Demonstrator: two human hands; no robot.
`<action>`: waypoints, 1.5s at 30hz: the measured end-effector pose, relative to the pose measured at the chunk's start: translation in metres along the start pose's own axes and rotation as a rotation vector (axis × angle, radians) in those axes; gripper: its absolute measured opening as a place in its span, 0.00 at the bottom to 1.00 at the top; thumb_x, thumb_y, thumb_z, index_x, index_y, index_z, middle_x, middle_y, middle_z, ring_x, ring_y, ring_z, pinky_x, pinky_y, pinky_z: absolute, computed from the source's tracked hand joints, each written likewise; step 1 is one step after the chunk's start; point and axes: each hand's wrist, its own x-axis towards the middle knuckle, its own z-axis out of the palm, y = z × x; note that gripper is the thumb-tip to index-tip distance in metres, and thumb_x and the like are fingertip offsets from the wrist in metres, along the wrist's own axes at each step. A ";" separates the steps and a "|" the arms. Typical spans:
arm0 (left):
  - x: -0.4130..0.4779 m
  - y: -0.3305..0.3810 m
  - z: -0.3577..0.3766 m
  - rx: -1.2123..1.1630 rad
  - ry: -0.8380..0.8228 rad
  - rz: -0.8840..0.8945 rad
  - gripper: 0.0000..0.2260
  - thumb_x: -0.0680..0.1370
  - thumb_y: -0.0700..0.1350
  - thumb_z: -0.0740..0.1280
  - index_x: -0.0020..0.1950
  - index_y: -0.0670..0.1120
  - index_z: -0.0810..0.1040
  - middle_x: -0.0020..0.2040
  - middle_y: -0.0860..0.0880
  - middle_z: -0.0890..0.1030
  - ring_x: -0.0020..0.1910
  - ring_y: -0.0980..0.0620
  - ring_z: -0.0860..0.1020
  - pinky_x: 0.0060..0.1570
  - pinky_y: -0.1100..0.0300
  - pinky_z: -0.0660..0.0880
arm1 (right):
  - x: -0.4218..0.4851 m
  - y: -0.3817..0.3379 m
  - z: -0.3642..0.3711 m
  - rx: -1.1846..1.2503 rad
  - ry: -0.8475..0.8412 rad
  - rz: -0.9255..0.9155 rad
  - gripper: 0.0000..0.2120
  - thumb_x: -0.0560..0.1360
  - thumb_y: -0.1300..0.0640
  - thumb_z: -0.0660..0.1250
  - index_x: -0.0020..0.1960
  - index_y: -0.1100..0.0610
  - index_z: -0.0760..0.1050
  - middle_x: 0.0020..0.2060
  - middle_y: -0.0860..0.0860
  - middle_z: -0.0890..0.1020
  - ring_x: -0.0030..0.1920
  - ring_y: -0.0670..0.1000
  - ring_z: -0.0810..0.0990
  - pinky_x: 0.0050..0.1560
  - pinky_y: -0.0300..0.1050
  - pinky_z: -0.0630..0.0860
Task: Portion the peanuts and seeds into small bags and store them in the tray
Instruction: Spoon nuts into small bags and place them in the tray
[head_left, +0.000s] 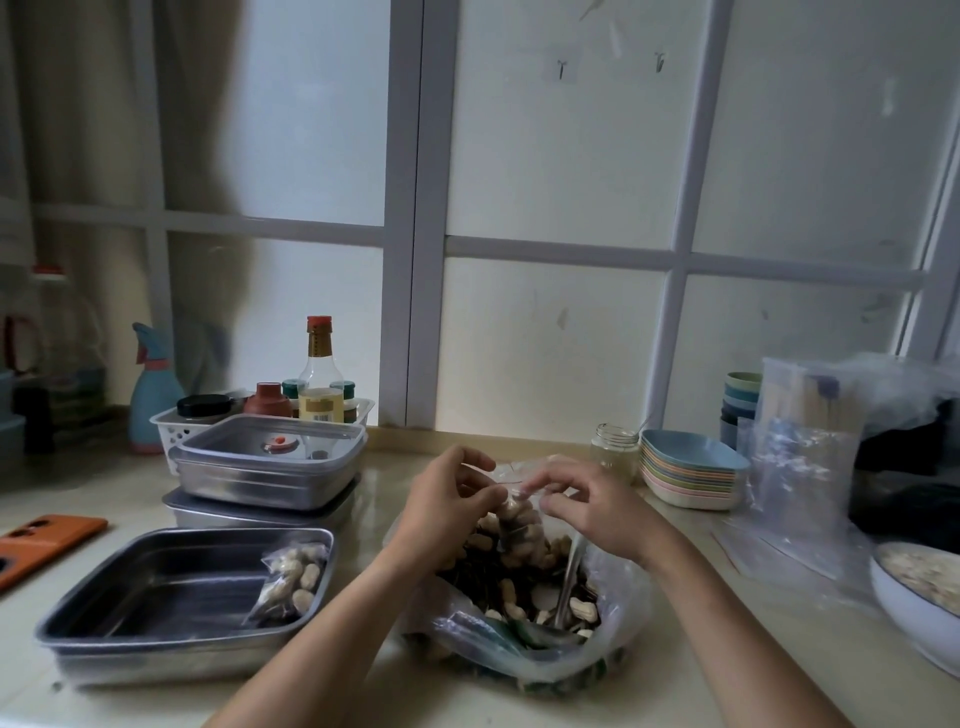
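left hand and right hand pinch upright peanut bag at mouth; tray at 8 o'clock, left hand nearer.

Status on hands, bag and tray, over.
Left hand, right hand pinch small bag at top. Filled, held over bulk bag. One packed bag in tray; route there open.

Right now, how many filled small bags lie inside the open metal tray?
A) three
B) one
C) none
B: one bag of peanuts lies at the right end of the tray; the left hand and right hand pinch a second bag outside it.
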 end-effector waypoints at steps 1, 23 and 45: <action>0.000 0.001 0.001 0.006 0.000 0.013 0.12 0.75 0.41 0.76 0.55 0.48 0.78 0.42 0.50 0.87 0.41 0.54 0.85 0.39 0.58 0.83 | 0.000 0.000 0.000 0.004 -0.004 0.004 0.10 0.78 0.55 0.69 0.50 0.39 0.84 0.54 0.38 0.82 0.56 0.43 0.79 0.61 0.48 0.77; -0.001 0.000 0.000 -0.064 -0.058 -0.001 0.11 0.77 0.42 0.73 0.57 0.47 0.77 0.45 0.48 0.86 0.45 0.51 0.85 0.52 0.48 0.83 | 0.001 -0.001 0.002 -0.007 0.034 -0.042 0.03 0.77 0.52 0.73 0.47 0.44 0.84 0.44 0.44 0.85 0.47 0.47 0.84 0.55 0.56 0.81; -0.006 0.010 -0.001 -0.400 -0.141 -0.123 0.12 0.78 0.42 0.73 0.51 0.32 0.83 0.47 0.40 0.86 0.43 0.49 0.84 0.44 0.60 0.81 | 0.004 -0.007 0.010 0.255 0.168 -0.104 0.05 0.75 0.59 0.76 0.49 0.54 0.82 0.43 0.52 0.85 0.47 0.56 0.85 0.53 0.59 0.83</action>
